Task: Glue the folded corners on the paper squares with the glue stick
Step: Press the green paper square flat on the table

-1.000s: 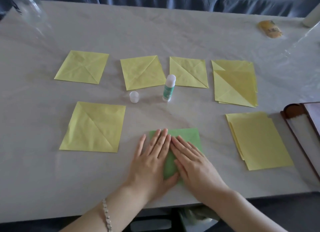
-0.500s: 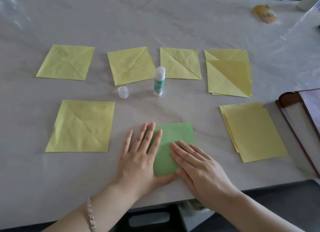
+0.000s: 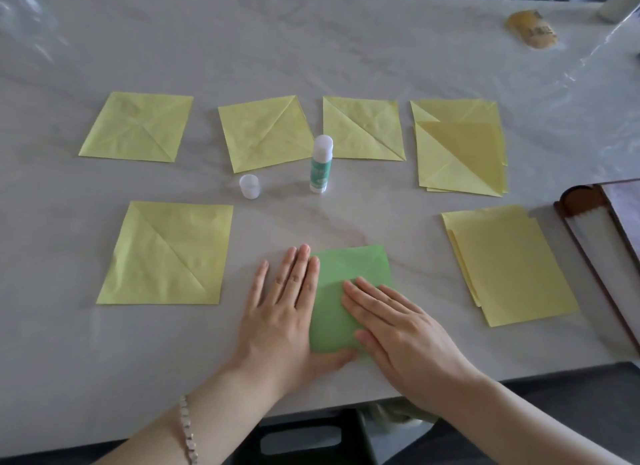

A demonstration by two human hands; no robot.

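A green paper square [image 3: 341, 291] with folded corners lies near the table's front edge. My left hand [image 3: 284, 308] lies flat with straight fingers along its left edge, thumb under the lower edge. My right hand [image 3: 394, 329] presses flat on its lower right part. The uncapped glue stick [image 3: 321, 163] stands upright behind the green square, its clear cap [image 3: 249, 186] beside it to the left. Several yellow folded squares lie around: one at the left [image 3: 166, 256], three in a back row [image 3: 138, 126] [image 3: 265, 132] [image 3: 363, 128].
A stack of folded yellow squares [image 3: 457, 145] lies at the back right, and a stack of plain yellow sheets [image 3: 509, 267] at the right. A dark wooden tray [image 3: 602, 229] sits at the right edge. A yellow packet [image 3: 531, 29] lies far back right.
My left hand has slid left off the green square, uncovering more of it. My right hand has stayed pressing on the lower right part.
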